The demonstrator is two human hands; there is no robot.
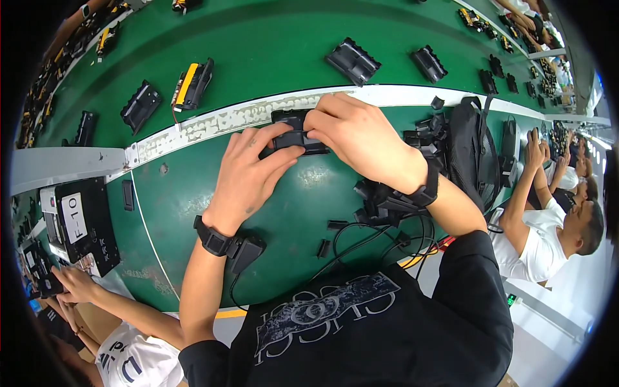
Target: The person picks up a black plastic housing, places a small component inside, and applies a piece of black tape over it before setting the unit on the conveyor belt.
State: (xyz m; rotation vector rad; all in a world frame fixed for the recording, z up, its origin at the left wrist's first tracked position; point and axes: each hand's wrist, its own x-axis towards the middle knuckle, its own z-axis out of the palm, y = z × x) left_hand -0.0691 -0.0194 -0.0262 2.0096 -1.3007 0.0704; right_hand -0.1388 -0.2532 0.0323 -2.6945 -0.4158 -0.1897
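A black plastic housing (pixel 295 140) lies on the green bench against the white metal rail, between my two hands. My left hand (pixel 253 164) grips its near left side, with the thumb along the front and the fingers curled over the top. From the right, my right hand (pixel 351 135) pinches the housing's upper right part with thumb and fingertips. Much of the housing is covered by my fingers. Each wrist wears a black strap; beside the left one a dark block-shaped device (pixel 246 252) with a cable rests on the bench.
Beyond the rail (pixel 213 122), similar black housings (pixel 353 61) and one with a yellow strip (pixel 192 85) lie on a green surface. Right of me are a heap of black parts (pixel 387 203), loose cables (pixel 348 242) and a black bag (pixel 469 151). A black machine (pixel 84 219) stands left. Co-workers sit on both sides.
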